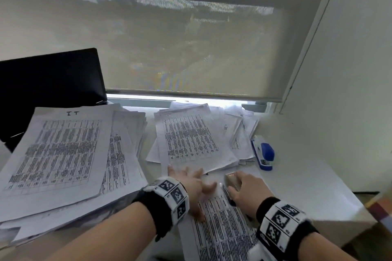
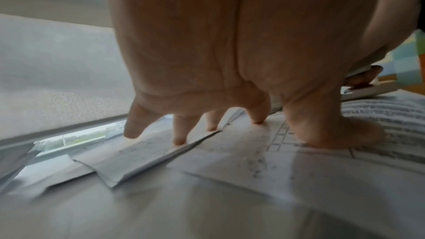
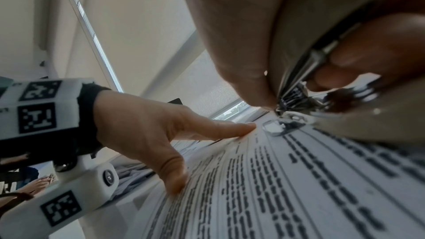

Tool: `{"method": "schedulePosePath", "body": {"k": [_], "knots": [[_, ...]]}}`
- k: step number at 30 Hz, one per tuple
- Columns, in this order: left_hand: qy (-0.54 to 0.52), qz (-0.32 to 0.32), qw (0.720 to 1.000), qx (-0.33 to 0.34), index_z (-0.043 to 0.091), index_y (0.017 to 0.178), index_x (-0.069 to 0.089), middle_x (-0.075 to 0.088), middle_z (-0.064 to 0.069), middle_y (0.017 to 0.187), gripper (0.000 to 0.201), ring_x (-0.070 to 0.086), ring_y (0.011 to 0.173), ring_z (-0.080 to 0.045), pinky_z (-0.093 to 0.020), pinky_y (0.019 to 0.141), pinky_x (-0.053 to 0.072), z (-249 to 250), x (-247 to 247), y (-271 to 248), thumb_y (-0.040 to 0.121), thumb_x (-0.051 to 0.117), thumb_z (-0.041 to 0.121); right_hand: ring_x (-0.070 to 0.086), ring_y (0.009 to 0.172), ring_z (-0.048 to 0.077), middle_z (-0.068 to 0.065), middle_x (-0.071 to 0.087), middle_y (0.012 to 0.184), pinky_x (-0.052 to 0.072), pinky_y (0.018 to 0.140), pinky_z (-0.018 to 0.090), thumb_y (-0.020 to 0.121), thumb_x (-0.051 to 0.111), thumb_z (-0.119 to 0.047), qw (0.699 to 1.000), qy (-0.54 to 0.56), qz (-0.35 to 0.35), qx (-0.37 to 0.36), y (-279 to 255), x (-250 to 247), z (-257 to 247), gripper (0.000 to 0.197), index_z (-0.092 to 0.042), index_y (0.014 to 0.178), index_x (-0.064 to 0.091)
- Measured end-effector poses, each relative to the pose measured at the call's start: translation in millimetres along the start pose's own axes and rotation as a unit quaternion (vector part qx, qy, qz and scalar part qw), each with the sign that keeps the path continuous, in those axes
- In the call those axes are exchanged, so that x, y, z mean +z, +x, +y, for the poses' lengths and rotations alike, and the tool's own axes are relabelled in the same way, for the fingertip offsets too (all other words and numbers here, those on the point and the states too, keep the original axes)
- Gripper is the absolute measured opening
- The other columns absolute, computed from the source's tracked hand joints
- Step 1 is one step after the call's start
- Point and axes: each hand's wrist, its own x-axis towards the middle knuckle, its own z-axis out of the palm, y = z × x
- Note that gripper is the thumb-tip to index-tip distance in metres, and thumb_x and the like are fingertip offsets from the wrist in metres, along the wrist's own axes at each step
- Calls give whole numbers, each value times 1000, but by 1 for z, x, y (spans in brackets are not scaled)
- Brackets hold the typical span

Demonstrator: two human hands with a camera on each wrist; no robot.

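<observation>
A printed sheet with table text (image 1: 222, 229) lies on the desk in front of me. My left hand (image 1: 191, 184) presses flat on its top left part, fingers (image 2: 179, 139) spread and straight. My right hand (image 1: 246, 188) grips a beige and metal stapler (image 1: 231, 184) over the sheet's top edge. In the right wrist view the stapler's metal head (image 3: 292, 97) sits just above the paper (image 3: 299, 179), with my fingers curled round the body. The left hand (image 3: 161, 134) also shows there, thumb and forefinger on the sheet.
A thick paper stack marked "IT" (image 1: 63, 154) fills the left. A looser pile of printed sheets (image 1: 191, 140) lies behind my hands. A blue and white stapler (image 1: 263, 152) sits to the right. A black laptop lid (image 1: 48, 82) stands at the back left, below the window blind (image 1: 191, 48).
</observation>
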Motion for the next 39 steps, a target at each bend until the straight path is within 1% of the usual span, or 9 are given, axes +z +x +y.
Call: {"method": "schedulePosePath", "body": {"k": [5, 12, 14, 17, 19, 22, 25, 31, 39], "knots": [[32, -17, 999, -2, 47, 151, -2, -15, 2, 163, 99, -9, 148, -40, -73, 106, -8, 6, -8, -2, 82, 68, 53, 59, 108, 23, 5, 63, 118, 45, 94, 28, 92, 50, -33, 1000, 11, 18, 3, 13, 4, -10, 30, -18, 117, 58], [25, -10, 1000, -10, 51, 150, 3, -10, 2, 164, 98, -2, 148, -40, -74, 107, -6, 2, -5, 0, 79, 69, 58, 57, 112, 28, 12, 62, 121, 43, 93, 29, 91, 52, -34, 995, 59, 50, 58, 37, 5, -15, 38, -11, 121, 56], [11, 7, 1000, -14, 51, 150, 11, -4, 2, 164, 93, 3, 148, -40, -74, 107, -5, 3, -5, 1, 77, 68, 63, 58, 111, 26, 9, 62, 121, 42, 93, 28, 92, 52, -36, 996, 51, 47, 48, 30, 1, -4, 39, -14, 124, 55], [-64, 65, 995, -37, 49, 144, 35, 13, 3, 162, 75, 8, 148, -36, -73, 109, -6, 9, -5, 5, 77, 62, 70, 60, 99, 21, 4, 65, 113, 44, 90, 26, 92, 52, -39, 996, 65, 51, 37, 17, -7, 16, 34, -18, 119, 57], [-72, 100, 992, -39, 44, 139, 44, 20, 1, 159, 74, 10, 148, -35, -73, 109, -5, 16, -6, 10, 73, 67, 68, 60, 98, 21, 3, 66, 112, 44, 89, 26, 92, 53, -38, 996, 62, 48, 32, 11, -11, 28, 33, -19, 119, 57], [-72, 93, 993, -25, 46, 146, 30, 10, 2, 162, 91, 8, 148, -36, -75, 107, -8, 26, -10, 15, 69, 77, 58, 60, 101, 21, 4, 66, 113, 46, 91, 28, 91, 54, -37, 999, 43, 27, 16, 3, -13, 38, 36, -20, 123, 55], [-63, 48, 996, -27, 50, 149, 18, -1, 5, 164, 94, 1, 149, -35, -73, 106, -14, 27, -15, 19, 74, 74, 56, 61, 102, 18, 1, 65, 116, 46, 91, 27, 91, 56, -37, 1000, 29, 2, 6, -2, -13, 44, 39, -23, 127, 52], [-20, 15, 999, -28, 47, 150, 17, -1, 2, 164, 93, 2, 149, -38, -73, 109, -8, 32, -25, 20, 76, 72, 55, 61, 102, 18, 2, 64, 118, 46, 89, 26, 91, 55, -37, 1000, 8, -15, 6, 3, -17, 39, 38, -21, 126, 52], [38, -8, 999, -38, 36, 154, 15, 2, -7, 164, 93, 7, 147, -43, -77, 107, -1, 42, -33, 18, 81, 69, 54, 58, 110, 27, 9, 61, 120, 45, 93, 31, 96, 47, -27, 1000, 5, 19, 18, 30, -20, 10, 27, -12, 115, 59]]}}
